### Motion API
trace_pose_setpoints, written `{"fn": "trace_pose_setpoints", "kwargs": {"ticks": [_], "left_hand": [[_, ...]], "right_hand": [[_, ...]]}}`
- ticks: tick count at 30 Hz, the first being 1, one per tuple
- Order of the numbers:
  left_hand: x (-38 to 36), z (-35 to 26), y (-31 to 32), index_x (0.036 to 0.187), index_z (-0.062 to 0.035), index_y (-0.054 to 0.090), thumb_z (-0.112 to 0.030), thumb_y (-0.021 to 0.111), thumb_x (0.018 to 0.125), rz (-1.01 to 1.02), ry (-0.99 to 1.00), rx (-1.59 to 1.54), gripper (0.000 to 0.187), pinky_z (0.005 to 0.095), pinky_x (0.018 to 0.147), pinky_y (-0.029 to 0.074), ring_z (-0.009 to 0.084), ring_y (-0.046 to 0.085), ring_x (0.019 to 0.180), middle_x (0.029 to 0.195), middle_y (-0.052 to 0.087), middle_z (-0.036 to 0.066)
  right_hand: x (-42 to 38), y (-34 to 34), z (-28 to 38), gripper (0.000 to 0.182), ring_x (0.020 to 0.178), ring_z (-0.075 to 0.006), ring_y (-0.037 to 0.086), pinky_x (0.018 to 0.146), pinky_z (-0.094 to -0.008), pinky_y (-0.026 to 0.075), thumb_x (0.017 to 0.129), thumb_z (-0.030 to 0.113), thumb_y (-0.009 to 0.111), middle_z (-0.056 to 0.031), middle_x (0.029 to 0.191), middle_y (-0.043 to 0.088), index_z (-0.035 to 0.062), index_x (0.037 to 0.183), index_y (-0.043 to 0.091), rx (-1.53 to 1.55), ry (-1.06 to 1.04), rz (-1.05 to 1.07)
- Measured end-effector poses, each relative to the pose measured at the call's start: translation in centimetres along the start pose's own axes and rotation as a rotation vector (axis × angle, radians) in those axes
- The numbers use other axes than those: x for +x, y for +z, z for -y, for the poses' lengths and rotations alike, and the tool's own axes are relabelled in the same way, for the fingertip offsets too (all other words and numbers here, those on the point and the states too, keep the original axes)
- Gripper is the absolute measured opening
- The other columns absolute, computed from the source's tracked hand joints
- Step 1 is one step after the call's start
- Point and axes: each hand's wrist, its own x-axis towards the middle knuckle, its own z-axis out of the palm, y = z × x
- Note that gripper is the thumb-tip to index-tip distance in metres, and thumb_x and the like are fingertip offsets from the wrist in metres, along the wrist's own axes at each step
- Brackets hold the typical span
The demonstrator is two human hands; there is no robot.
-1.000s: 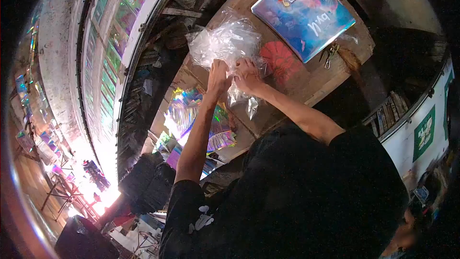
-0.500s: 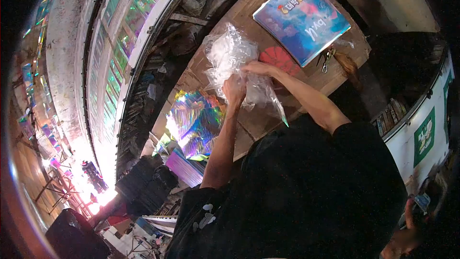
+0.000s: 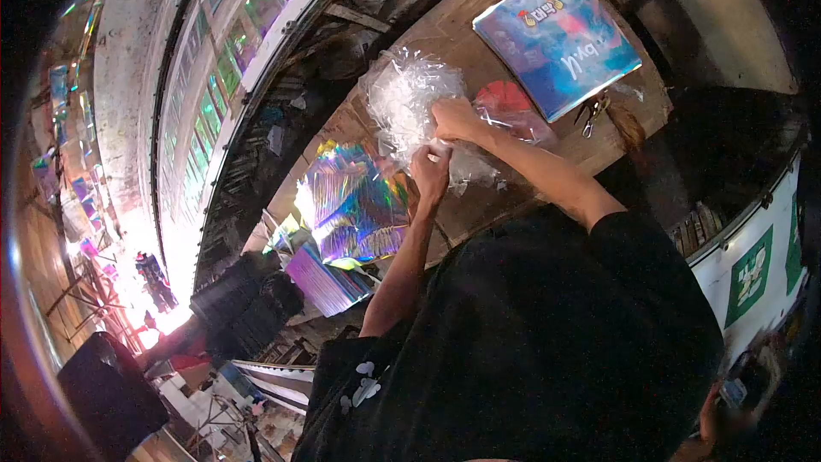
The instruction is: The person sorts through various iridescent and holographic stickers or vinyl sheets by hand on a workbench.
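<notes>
A crumpled bundle of clear plastic (image 3: 406, 107) lies on the wooden table, glinting white. My left hand (image 3: 430, 169) is closed at its lower edge, pinching the plastic. Just above and to the right, my right hand (image 3: 457, 120) is closed into a fist on the same bundle. Loose film trails beneath both wrists. A red round patch (image 3: 503, 97) shows beside my right hand, partly under clear film. Left of my left forearm sits a pile of iridescent film sheets (image 3: 355, 205).
A stack of blue printed sheets (image 3: 556, 43) occupies the far right of the wooden table (image 3: 457, 4). Scissors (image 3: 592, 116) lie by its near corner. Purple shiny sheets (image 3: 323, 278) rest near the left edge. Another person's arm (image 3: 708, 415) shows at the lower right.
My right hand has turned into a fist, and the left has shifted slightly lower. The plastic looks more bunched and spread, and the tail of film toward my body is no longer visible.
</notes>
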Motion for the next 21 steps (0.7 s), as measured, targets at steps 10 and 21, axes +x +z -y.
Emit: {"fn": "trace_pose_setpoints", "kwargs": {"ticks": [10,21], "left_hand": [[-2.6,1.3,0.1,0.067,0.0001,0.054,-0.013,0.075,0.070,-0.059,0.143,-0.056,0.025,0.0467,0.093,0.042,0.0401,0.054,0.107,0.090,0.063,0.018],[-4.5,0.4,-0.4,0.061,-0.0001,0.053,-0.022,0.074,0.072,-0.200,-0.003,0.039,0.032,0.0445,0.078,0.045,0.0354,0.061,0.082,0.074,0.062,0.018]], "right_hand": [[-2.6,-0.1,2.6,0.055,0.099,-0.0384,0.065,0.085,-0.0495,0.050,0.057,0.040,0.082,-0.0220,0.101,0.068,-0.0022,0.091,0.071,-0.001,-0.016,-0.169],[-4.0,0.8,1.8,0.029,0.089,-0.0345,0.067,0.079,-0.0452,0.052,0.063,0.014,0.065,-0.0211,0.092,0.069,-0.0012,0.087,0.070,-0.172,0.010,-0.292]]}}
